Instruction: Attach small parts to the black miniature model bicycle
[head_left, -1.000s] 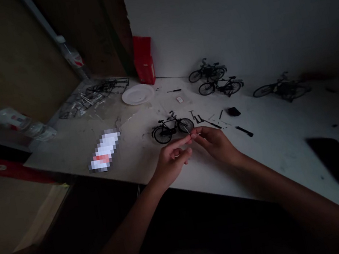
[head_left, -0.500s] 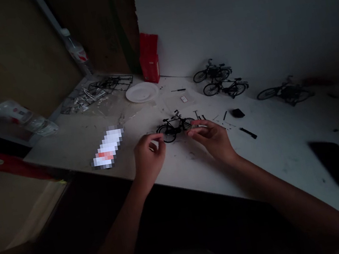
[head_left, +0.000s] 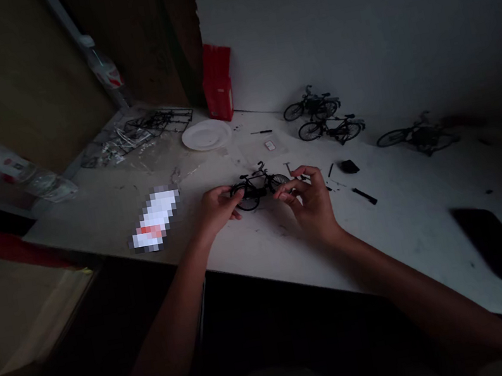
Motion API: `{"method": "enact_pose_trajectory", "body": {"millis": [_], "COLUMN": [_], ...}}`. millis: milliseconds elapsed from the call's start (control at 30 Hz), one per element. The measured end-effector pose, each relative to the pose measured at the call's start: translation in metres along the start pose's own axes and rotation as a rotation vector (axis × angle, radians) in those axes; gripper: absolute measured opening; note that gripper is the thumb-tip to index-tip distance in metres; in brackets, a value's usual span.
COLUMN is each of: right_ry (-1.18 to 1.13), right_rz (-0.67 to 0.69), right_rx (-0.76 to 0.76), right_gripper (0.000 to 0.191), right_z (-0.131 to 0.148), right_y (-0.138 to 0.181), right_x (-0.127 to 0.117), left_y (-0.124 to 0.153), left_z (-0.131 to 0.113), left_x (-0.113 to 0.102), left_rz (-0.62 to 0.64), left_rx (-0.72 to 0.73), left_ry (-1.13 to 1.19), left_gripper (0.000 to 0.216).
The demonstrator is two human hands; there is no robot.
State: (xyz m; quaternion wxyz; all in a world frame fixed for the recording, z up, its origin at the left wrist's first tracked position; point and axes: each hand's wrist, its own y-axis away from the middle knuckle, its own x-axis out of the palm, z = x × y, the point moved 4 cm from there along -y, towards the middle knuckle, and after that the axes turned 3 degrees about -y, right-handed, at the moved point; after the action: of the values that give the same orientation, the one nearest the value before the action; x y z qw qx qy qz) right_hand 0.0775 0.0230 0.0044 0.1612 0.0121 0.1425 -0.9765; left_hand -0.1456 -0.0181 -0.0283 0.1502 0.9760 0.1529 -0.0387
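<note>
A small black model bicycle (head_left: pixel 259 192) stands upright on the white table, its handlebar end toward the right. My left hand (head_left: pixel 220 209) grips its rear wheel, with the thumb lying across the near side and the other fingers partly hidden behind. Just right of the front wheel (head_left: pixel 277 180) is my right hand (head_left: pixel 309 204), closed in a loose pinch with the index finger raised. Anything between those fingertips is too small or dark to make out. Small dark parts and a T-shaped piece (head_left: pixel 287 168) lie beyond my right hand.
More model bicycles (head_left: pixel 332 129) stand along the wall. A white plate (head_left: pixel 207 135), a red box (head_left: pixel 218 83) and black part frames (head_left: pixel 163 121) are at the back. A lit phone (head_left: pixel 156 218) lies left, a dark slab (head_left: pixel 499 246) right. Plastic bottles (head_left: pixel 27 174) are far left.
My left hand has closed onto the rear wheel, its thumb now over it. My right hand has shifted slightly, its index finger lifting away from the front wheel. The view has moved a little.
</note>
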Motion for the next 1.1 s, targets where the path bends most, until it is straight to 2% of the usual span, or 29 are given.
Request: {"method": "enact_pose_trajectory", "body": {"millis": [200, 400, 500, 633, 800, 900, 1000, 1100], "right_ry": [0.16, -0.04, -0.079, -0.165, -0.341, -0.393, -0.392, -0.379], "right_rz": [-0.093, -0.076, -0.066, 0.019, 0.197, 0.238, 0.275, 0.298], "right_rx": [-0.135, -0.03, 0.025, 0.074, 0.172, 0.198, 0.22, 0.23], "right_gripper": [0.036, 0.037, 0.036, 0.037, 0.054, 0.056, 0.056, 0.059], "right_z": [0.007, 0.003, -0.001, -0.007, -0.018, -0.021, -0.02, -0.017], "right_y": [0.005, 0.009, 0.012, 0.009, -0.001, -0.003, -0.002, -0.001], "right_x": [-0.004, 0.002, 0.004, 0.004, 0.006, 0.005, 0.004, 0.003], "left_y": [0.007, 0.01, 0.007, 0.004, 0.005, 0.007, 0.008, 0.009], "left_z": [0.003, 0.0, 0.002, 0.006, 0.008, 0.009, 0.009, 0.01], "left_x": [0.011, 0.023, 0.026, 0.028, 0.032, 0.036, 0.04, 0.042], "left_rz": [0.026, 0.048, 0.054, 0.046, 0.05, 0.082, 0.116, 0.088], "left_rx": [-0.098, -0.096, -0.096, -0.084, -0.082, -0.049, 0.024, 0.101], "left_ry": [0.152, 0.279, 0.292, 0.316, 0.341, 0.356, 0.34, 0.315], "left_gripper": [0.038, 0.032, 0.044, 0.054, 0.06, 0.068, 0.06, 0.047]}}
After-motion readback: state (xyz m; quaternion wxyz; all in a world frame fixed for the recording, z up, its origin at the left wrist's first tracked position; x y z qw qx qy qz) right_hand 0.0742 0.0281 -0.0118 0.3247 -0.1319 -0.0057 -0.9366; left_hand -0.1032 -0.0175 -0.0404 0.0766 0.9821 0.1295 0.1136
